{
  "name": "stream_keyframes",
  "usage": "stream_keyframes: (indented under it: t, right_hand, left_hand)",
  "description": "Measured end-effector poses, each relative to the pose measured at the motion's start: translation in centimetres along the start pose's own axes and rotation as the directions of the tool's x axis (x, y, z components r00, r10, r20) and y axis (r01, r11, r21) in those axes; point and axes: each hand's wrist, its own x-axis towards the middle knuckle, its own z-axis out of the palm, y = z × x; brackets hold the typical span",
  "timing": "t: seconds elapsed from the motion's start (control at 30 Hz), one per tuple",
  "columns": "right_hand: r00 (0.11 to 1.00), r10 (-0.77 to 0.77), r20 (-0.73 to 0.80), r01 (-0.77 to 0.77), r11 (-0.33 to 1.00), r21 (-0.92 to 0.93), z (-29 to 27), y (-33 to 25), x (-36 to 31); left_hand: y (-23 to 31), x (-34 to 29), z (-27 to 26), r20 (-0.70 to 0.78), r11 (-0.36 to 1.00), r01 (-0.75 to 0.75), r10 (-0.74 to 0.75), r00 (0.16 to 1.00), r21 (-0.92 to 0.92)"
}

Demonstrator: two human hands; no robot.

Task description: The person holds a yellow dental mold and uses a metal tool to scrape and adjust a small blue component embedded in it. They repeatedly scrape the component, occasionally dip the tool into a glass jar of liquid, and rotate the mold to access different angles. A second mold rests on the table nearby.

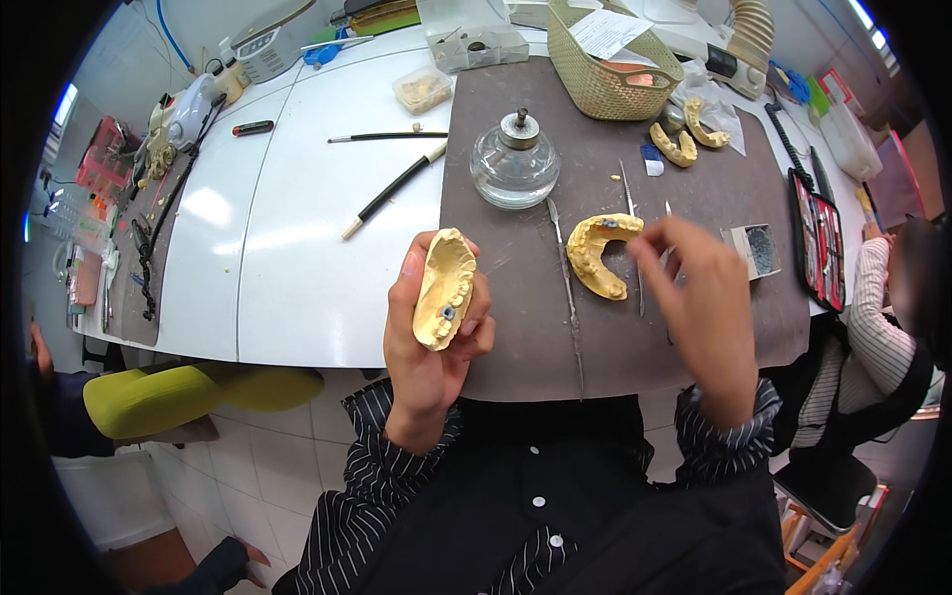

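Yellow plaster dental cast [443, 278] is raised near the left edge of the brown mat [511, 347], long axis nearly upright, grey crown [447, 312] toward its lower end. Left hand [428, 332] clamps it; right hand [702, 307] hangs apart beside the arch-shaped cast [587, 255], its grip indeterminable.

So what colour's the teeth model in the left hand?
The teeth model is pale yellow with a blue-grey patch: see the head view.
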Motion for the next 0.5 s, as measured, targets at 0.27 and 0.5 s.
stream_keyframes:
  t: [0.27,0.5]
  right_hand:
    - [0.976,-0.029,0.217,0.073,0.978,-0.195,-0.5,4.2,6.4]
    - [0.921,-0.006,0.389,0.142,0.935,-0.324,-1.1,3.3,8.0]
  left_hand:
    - [0.5,0.3,0.6,-0.028,0.996,0.088,-0.088,0.996,-0.002]
    - [0.9,0.3,0.1,0.000,0.980,0.181,-0.182,0.983,-0.087]
